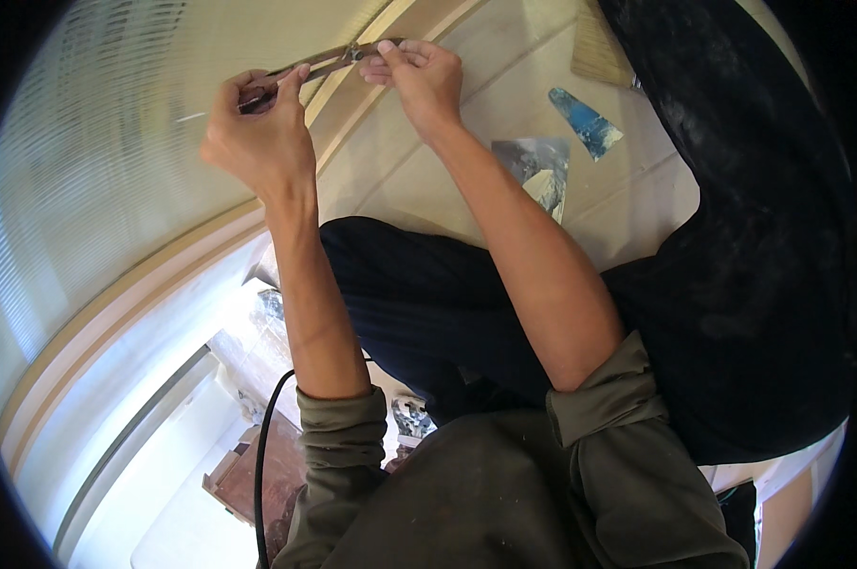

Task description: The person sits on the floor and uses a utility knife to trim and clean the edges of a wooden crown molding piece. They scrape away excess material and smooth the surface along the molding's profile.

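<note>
Thin metal tool (319, 64) pinched at both ends, laid across pale wooden frame (163, 275) beside ribbed translucent panel (96, 142).

Left hand (258, 133) clenched on dark handle end, right hand (423, 76) fingertips pressed together on far end near pivot; likely slip toward panel, scratching it. Little room leftward at frame edge; open board (627, 209) rightward, blue-bladed scraper (585, 121) well apart.

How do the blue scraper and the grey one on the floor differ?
The blue scraper is narrower and lies farther from the right hand; the grey scraper is broader, pale-smeared, and lies right beside that forearm. Blue is bright, grey dull. Both lie flat on the pale floor, untouched.
</note>
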Available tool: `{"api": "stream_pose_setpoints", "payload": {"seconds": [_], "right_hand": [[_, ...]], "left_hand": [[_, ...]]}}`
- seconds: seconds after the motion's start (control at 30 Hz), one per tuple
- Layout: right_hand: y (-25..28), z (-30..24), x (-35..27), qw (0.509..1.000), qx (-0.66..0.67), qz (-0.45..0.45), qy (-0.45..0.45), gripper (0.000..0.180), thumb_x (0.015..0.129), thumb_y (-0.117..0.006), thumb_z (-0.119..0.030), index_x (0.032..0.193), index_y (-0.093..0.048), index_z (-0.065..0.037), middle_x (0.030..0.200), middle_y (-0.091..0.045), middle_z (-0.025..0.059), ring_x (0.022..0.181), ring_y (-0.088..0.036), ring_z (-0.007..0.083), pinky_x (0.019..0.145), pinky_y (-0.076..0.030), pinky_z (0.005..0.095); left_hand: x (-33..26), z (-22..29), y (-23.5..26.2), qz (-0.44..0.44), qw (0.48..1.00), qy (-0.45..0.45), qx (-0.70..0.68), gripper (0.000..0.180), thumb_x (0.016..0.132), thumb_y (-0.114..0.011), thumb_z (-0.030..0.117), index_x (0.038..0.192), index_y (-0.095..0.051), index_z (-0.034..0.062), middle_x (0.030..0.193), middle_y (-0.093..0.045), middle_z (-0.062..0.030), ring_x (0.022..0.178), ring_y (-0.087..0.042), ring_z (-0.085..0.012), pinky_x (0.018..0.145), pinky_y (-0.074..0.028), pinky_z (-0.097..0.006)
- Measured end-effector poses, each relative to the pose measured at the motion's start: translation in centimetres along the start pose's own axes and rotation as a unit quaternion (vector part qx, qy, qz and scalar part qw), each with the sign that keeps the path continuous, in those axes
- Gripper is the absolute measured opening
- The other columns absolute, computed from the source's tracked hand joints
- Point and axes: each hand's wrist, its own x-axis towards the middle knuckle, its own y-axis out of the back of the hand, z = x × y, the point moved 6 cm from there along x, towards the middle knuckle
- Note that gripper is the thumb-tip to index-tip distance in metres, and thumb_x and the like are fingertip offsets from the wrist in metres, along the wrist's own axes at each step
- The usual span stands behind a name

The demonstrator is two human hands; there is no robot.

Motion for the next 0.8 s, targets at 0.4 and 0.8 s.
{"api": "stream_pose_setpoints", "payload": {"seconds": [0.4,0.8], "right_hand": [[-0.24,0.07,-0.27,1.0,-0.006,0.005,0.004,0.021,0.097,-0.063,-0.004,0.101,-0.057,0.016,0.091,-0.072,0.0249,0.076,-0.074,0.0266,0.07,-0.063,0.0318],[-0.11,-0.55,0.21,0.999,-0.025,0.01,0.023,0.019,0.097,-0.064,-0.004,0.098,-0.06,0.014,0.088,-0.071,0.0231,0.074,-0.074,0.0264,0.067,-0.063,0.0313]], "left_hand": [[-0.35,-0.56,0.25,0.004,0.999,0.022,-0.046,0.029,0.07,-0.092,0.016,0.083,-0.073,-0.0021,0.073,-0.075,-0.0074,0.065,-0.067,-0.0101,0.065,-0.052,-0.023],[-0.06,-0.23,0.2,0.002,1.0,0.006,-0.027,0.03,0.07,-0.092,0.017,0.084,-0.074,-0.0023,0.071,-0.074,-0.0065,0.062,-0.065,-0.0095,0.063,-0.051,-0.022]]}}
